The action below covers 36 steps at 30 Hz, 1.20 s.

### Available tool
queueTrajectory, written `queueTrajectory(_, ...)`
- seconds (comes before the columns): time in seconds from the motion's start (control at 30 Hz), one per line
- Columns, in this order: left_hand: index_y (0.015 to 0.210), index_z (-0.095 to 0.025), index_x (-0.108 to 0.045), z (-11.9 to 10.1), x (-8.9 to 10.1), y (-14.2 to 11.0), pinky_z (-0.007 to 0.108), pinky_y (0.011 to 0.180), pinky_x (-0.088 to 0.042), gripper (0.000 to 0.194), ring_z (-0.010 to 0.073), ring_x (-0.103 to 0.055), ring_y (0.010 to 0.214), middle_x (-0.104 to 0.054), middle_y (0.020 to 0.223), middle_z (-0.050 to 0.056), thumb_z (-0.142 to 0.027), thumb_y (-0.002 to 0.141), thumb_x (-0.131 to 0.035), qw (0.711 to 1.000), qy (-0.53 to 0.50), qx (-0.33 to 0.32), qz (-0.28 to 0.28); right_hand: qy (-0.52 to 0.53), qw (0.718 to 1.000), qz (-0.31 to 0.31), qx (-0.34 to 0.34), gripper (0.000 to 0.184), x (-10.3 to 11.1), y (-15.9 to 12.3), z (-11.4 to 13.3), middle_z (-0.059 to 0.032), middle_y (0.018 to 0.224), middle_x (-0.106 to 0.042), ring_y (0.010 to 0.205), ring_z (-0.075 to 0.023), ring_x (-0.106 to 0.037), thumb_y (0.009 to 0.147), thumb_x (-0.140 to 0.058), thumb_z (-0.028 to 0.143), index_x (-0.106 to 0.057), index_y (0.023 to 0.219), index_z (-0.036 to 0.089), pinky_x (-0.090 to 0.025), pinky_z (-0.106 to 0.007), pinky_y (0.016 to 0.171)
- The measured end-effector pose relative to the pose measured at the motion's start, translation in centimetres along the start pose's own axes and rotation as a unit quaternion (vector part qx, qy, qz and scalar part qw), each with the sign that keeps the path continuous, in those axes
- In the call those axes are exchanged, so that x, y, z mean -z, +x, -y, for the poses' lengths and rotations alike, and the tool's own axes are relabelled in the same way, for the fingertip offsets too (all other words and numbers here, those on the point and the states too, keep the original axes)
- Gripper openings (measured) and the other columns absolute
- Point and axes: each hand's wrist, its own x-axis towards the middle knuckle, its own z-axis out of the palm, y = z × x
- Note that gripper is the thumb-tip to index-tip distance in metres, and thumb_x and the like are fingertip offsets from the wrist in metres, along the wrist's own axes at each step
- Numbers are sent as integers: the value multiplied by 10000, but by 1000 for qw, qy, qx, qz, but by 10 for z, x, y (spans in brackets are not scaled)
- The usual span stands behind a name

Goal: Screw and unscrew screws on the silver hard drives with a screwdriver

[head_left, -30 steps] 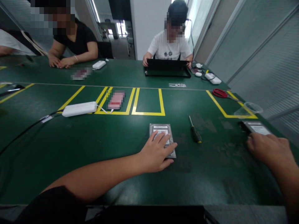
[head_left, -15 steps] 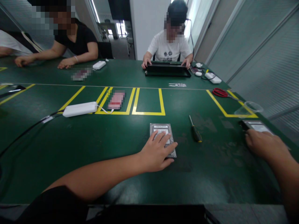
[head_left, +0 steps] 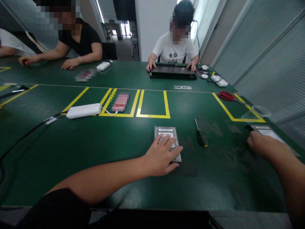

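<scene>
A silver hard drive (head_left: 165, 129) with a white label lies flat on the green table (head_left: 114, 187). My left hand (head_left: 164, 154) rests on top of it, fingers spread, covering its middle and near part. At the right table edge my right hand (head_left: 263, 143) is closed, its fingers curled under and mostly hidden. A small dark piece (head_left: 249, 128) sticks out past its knuckles. Just behind that hand lies another flat silver drive-like thing (head_left: 268, 131) with a white label, partly covered. Between the hands is a screwdriver (head_left: 202, 138) with a black and yellow handle.
Red-handled scissors (head_left: 226, 95) and a clear plastic cup (head_left: 260, 111) lie at the back right. A white power strip (head_left: 83, 110) and a pink phone (head_left: 121, 102) are left of centre. Across the table, one person holds a black panel (head_left: 172, 70); another leans on the table.
My right hand has shifted slightly left beside the labelled thing, with the dark piece at its fingers. My left hand stays on the hard drive. The person opposite has lowered the black panel.
</scene>
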Motion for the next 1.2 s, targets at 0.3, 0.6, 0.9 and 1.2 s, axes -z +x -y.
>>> queueTrajectory(0.3,1402,-244,-464,0,-1,0,586,1144,-200,608,361,-336,1356,-398,1466,146,-516,869,-571,1000,-1,-2,-3,4,1000,3,24,344,-5,21,-14,-239,1109,-651,966,-316,-652,929,-293,374,-560,990,165,-437,-381,759)
queueTrajectory(0.6,1410,-246,-456,1,-1,0,594,1145,-195,614,366,-330,1364,-382,1480,150,-514,869,-572,1000,-4,-2,3,21,995,-50,89,310,47,0,31,-183,956,-640,844,-264,-614,951,-264,375,-504,910,182,-398,-351,738)
queueTrajectory(0.9,1379,-240,-491,2,2,-1,581,1146,-220,573,353,-362,1354,-438,1448,136,-523,885,-558,998,-67,4,-22,290,891,-179,299,184,130,-102,160,-35,761,-559,693,-205,-514,919,-398,403,-467,843,250,-335,-312,662)
queueTrajectory(1.2,1108,-171,-601,18,7,7,362,885,-512,252,206,-622,983,-667,1049,75,-323,909,-570,935,-254,119,-218,556,755,-90,336,201,105,-136,234,0,710,-546,652,-184,-506,905,-477,457,-516,810,284,-405,-334,614)
